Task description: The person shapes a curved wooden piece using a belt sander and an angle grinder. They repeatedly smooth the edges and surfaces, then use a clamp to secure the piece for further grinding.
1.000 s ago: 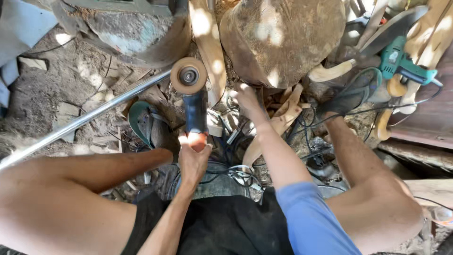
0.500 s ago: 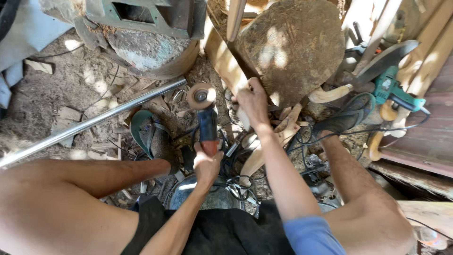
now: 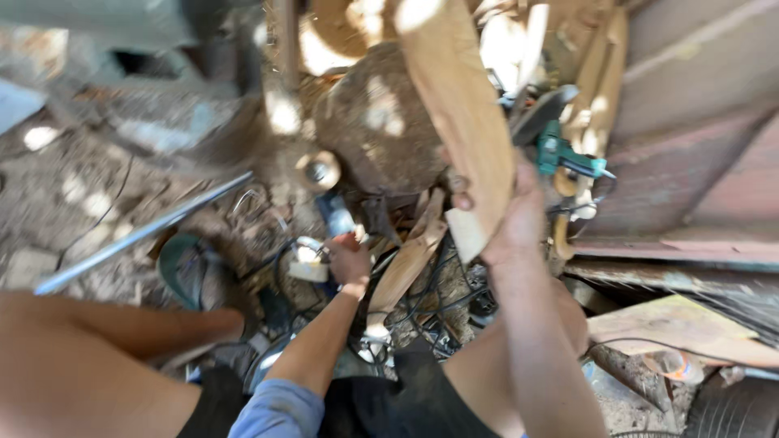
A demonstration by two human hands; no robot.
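My left hand (image 3: 349, 261) grips the rear handle of a blue angle grinder (image 3: 333, 212), whose round disc (image 3: 318, 170) points away from me, low over the ground. Up at the right, my right hand (image 3: 510, 217) is closed on the lower end of a long pale wooden piece (image 3: 456, 105) and holds it in the air in front of a big brown stump (image 3: 375, 126). A second curved wooden piece (image 3: 406, 261) lies on the ground between my hands.
A metal pipe (image 3: 138, 234) runs across the dirt on the left, near a green sandal (image 3: 180, 272). Black cables (image 3: 442, 296) tangle under the wood. A teal power tool (image 3: 566, 156), more wooden pieces, a flat board (image 3: 682, 324) and a tyre (image 3: 730, 410) lie on the right.
My right hand has picked up the long wooden piece and raised it to the right. The grinder has stayed in my left hand, and the view has swung and blurred.
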